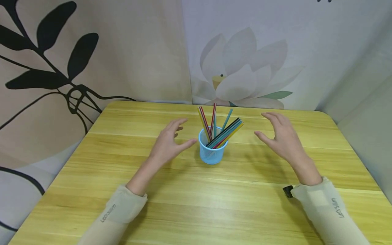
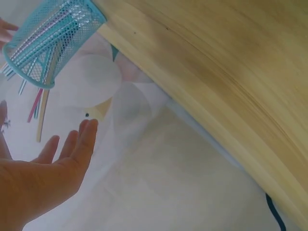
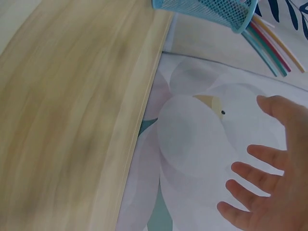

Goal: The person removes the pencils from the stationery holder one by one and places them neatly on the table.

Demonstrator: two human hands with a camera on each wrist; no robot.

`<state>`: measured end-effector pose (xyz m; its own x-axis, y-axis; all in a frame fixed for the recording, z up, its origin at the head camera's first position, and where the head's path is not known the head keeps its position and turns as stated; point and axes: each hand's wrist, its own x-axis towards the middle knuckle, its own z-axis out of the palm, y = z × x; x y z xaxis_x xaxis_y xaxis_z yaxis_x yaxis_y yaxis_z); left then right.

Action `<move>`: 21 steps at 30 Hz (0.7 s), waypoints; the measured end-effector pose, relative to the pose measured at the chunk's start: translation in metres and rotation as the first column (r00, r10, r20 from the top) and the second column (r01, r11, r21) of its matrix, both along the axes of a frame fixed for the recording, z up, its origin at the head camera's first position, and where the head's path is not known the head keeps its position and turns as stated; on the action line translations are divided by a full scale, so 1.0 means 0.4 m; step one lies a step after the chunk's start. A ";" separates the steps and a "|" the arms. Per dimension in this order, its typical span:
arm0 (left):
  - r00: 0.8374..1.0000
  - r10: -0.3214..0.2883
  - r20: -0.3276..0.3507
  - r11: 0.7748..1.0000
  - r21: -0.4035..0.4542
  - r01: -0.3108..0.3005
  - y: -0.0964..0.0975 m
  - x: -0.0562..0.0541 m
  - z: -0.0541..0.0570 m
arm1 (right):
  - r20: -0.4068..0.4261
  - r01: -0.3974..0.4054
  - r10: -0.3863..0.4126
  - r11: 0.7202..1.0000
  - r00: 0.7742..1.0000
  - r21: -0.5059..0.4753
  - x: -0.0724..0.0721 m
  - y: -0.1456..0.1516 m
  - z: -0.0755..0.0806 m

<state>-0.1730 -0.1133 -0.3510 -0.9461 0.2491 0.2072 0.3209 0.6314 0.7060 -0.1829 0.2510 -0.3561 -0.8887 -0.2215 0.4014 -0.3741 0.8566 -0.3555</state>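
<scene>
A light blue mesh pen holder (image 1: 211,156) stands upright on the wooden table. Thin coloured sticks (image 1: 225,134) in black, teal, yellow and red lean out of it in several directions. To its left, my left hand (image 1: 166,141) hovers with spread fingers, its thumb tip close to the rim and nothing in its grasp. On the other side, farther off, my right hand (image 1: 283,137) is raised with fingers apart and holds nothing. Both wrist views show the mesh holder (image 2: 72,43) apart from the hand. What the sticks are exactly cannot be told.
The wooden table (image 1: 196,204) reaches back to a fabric backdrop (image 1: 147,51) printed with dark leaves and a pale lotus. More pale cloth (image 1: 367,85) hangs along the right side. A small black piece (image 1: 288,191) sits at the right sleeve's cuff.
</scene>
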 end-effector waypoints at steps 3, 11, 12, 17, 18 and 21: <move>1.000 -0.013 0.018 0.999 0.042 0.012 0.006 0.002 -0.001 | -0.003 -0.004 0.004 1.000 1.000 -0.005 0.000 -0.013 0.002; 0.997 -0.031 0.071 0.991 0.129 0.021 0.022 0.005 -0.009 | 0.008 -0.015 0.016 0.999 1.000 -0.033 0.003 -0.043 0.007; 0.997 -0.032 0.074 0.990 0.137 0.022 0.025 0.005 -0.010 | 0.009 -0.017 0.018 0.999 1.000 -0.033 0.004 -0.046 0.007; 0.995 -0.049 0.085 0.982 0.186 0.033 0.036 0.004 -0.017 | 0.012 -0.022 0.022 0.999 1.000 -0.031 0.005 -0.059 0.007; 0.995 -0.053 0.088 0.980 0.194 0.035 0.038 0.003 -0.018 | 0.011 -0.021 0.022 0.999 1.000 -0.031 0.006 -0.062 0.008; 0.994 -0.058 0.095 0.976 0.213 0.036 0.043 0.002 -0.020 | 0.007 -0.025 0.025 0.999 1.000 -0.037 0.006 -0.067 0.009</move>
